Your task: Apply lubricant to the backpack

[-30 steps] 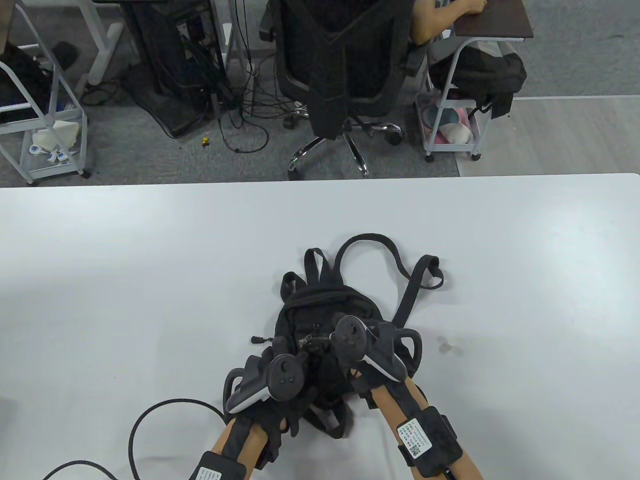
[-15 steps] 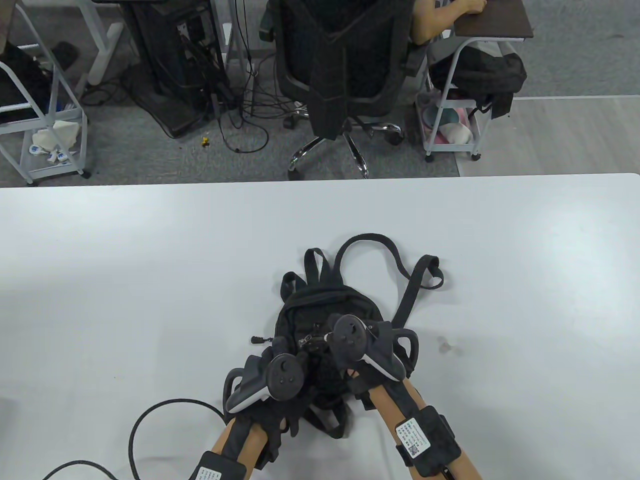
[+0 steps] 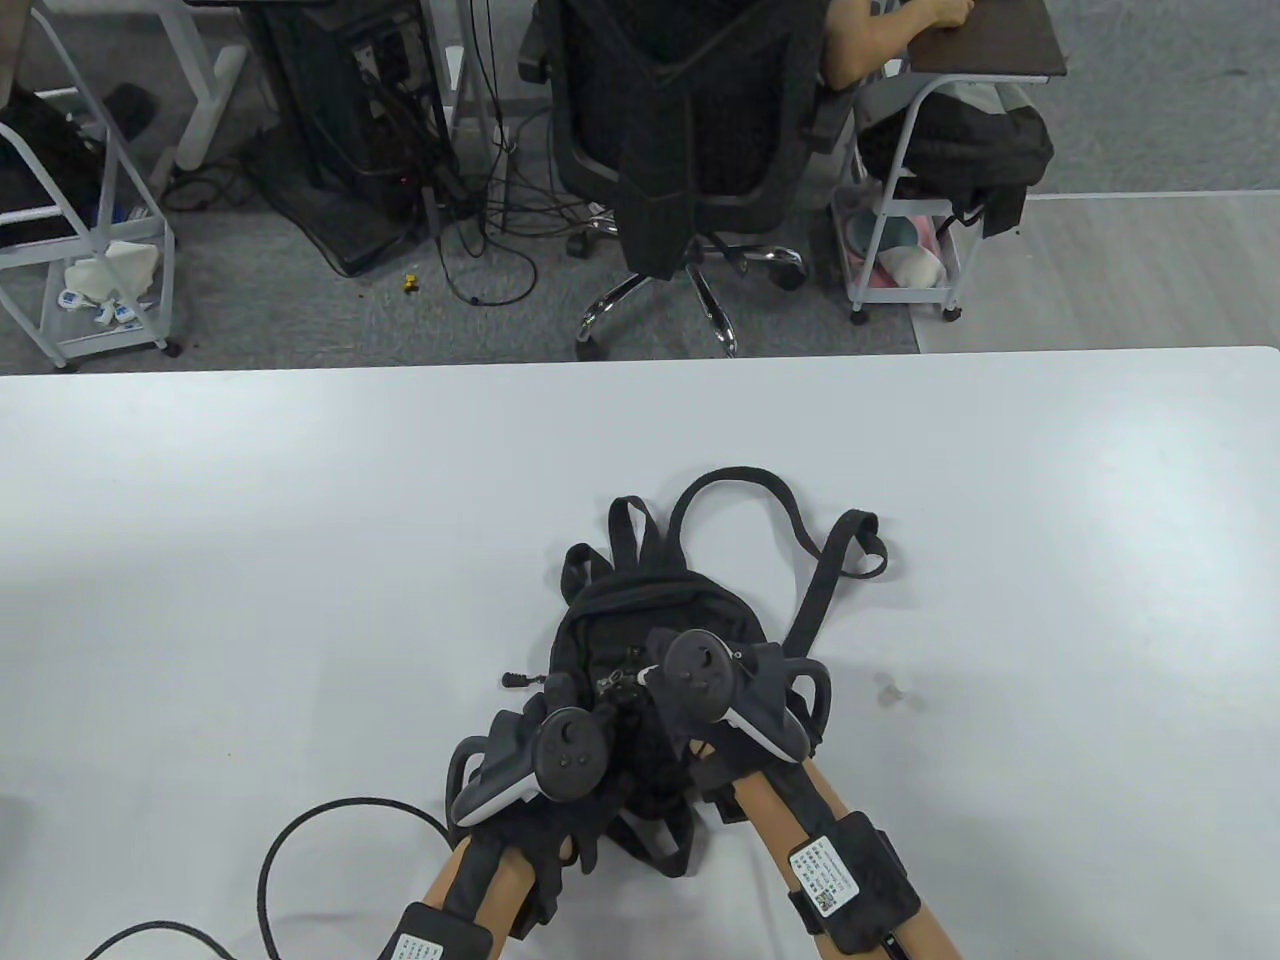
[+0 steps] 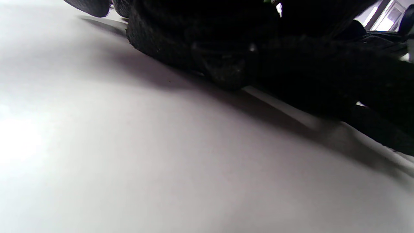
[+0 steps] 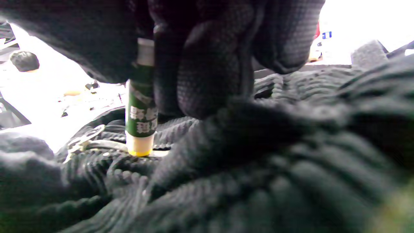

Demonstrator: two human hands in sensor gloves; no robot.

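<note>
From above we have the black backpack (image 3: 640,640) lying flat near the front edge of the white table (image 3: 300,520), straps looped out toward the far side. Both hands sit on its near half: the left hand (image 3: 545,765) on the left, the right hand (image 3: 715,700) on the right, each with a tracker hiding the fingers, so from here we cannot tell what either one is doing.

The right wrist view gives us what the table view keeps back. The gloved fingers (image 5: 207,71) are wrapped around a green lubricant stick (image 5: 140,110), held upright, its pale yellow tip pressed down onto the ribbed black fabric right by a metal zipper pull (image 5: 82,139). So the right hand is clamped on that stick. White characters run across its green label, but they are too blurred for us to read.

The left wrist view is low and dark: we see only bare tabletop and the black mass of glove and bag along the upper edge. Whether the left hand grips the fabric or just rests on it, we cannot tell.

White tags with printed codes sit on both forearm bands (image 3: 825,875); too small to read.
</note>
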